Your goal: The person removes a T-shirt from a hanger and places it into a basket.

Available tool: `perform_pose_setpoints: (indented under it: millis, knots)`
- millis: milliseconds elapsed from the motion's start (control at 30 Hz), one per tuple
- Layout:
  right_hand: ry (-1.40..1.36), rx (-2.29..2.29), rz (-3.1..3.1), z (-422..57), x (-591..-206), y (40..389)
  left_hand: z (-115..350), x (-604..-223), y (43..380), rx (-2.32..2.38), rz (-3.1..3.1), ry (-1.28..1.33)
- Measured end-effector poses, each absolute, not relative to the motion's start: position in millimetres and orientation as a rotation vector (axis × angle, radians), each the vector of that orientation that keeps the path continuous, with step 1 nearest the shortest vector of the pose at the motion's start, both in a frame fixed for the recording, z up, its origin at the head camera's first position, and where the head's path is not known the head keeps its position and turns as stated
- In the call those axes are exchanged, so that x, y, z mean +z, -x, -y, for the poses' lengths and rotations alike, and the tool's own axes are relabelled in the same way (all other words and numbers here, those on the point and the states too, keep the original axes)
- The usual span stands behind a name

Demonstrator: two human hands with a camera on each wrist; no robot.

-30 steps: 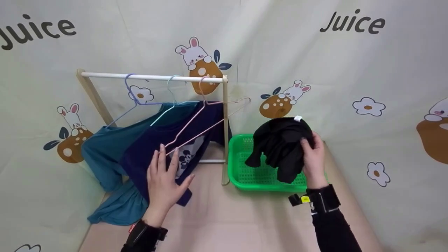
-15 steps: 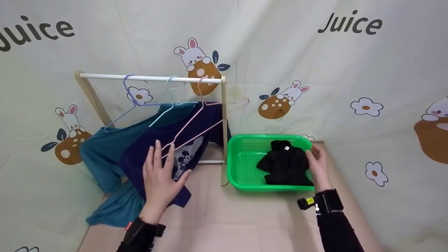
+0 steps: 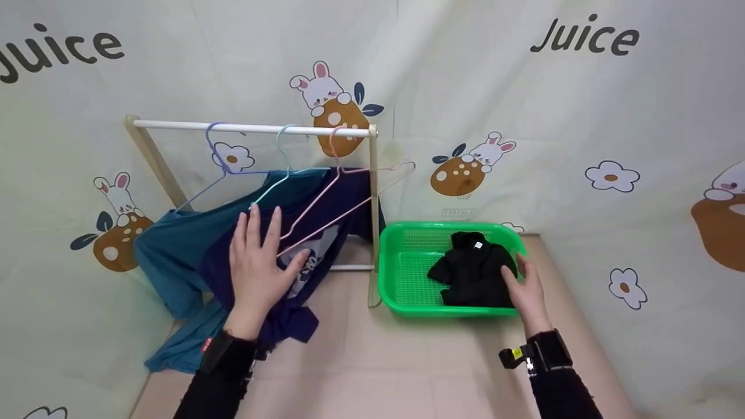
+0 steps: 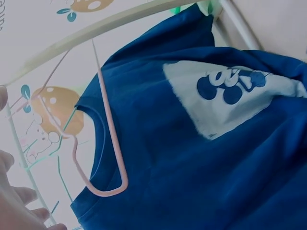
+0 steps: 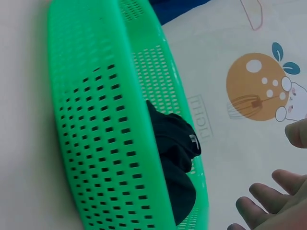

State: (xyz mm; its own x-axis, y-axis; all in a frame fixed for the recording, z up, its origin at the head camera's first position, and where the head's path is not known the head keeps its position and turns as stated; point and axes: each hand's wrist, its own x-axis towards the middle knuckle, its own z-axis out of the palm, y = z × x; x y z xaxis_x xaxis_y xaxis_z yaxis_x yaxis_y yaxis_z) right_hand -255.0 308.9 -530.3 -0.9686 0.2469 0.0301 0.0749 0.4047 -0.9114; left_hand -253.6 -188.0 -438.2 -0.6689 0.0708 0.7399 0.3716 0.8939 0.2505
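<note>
My left hand (image 3: 259,265) is spread, fingers extended, in front of a navy shirt (image 3: 314,203) with a grey cartoon-mouse print; it holds nothing. Close to it hangs a pink hanger (image 4: 115,143), its lower corner lying over the shirt near the neckline in the left wrist view. At the right end of the green basket (image 3: 401,308), my right hand (image 3: 527,291) hovers with loose fingers and nothing in its grasp. A crumpled black garment (image 3: 474,273) with a small white tag lies in the basket, toward the right side.
A small rack with a white bar (image 3: 174,125) and wooden legs stands at the left. From it hang a purple hanger (image 3: 227,173), a mint hanger (image 3: 287,174) and a teal garment (image 3: 169,250), which trails onto the table (image 3: 372,361). A printed cloth (image 3: 465,87) backs everything.
The black garment went down from the air into the basket, and my right hand let go of it. My left hand shifted slightly up and left, staying spread.
</note>
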Motion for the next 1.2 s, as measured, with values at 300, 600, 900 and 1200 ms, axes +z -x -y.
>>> perform_pose_setpoints:
  millis: [300, 600, 900, 1200]
  knots:
    - [0.101, 1.359, 2.518, -303.6, -546.5, 246.7, 181.7, -414.8, 274.9, -0.567, 2.346, 0.296]
    - [-0.017, 1.122, 2.521, -299.4, -561.2, 239.9, 174.4, -390.2, 299.1, -0.601, 2.451, 0.247]
    - [-0.136, 0.915, 2.538, -292.0, -577.7, 233.9, 171.2, -375.8, 315.9, -0.633, 2.553, 0.174]
    - [-0.282, 0.777, 2.526, -278.9, -587.1, 228.2, 166.7, -370.3, 324.7, -0.660, 2.616, 0.118]
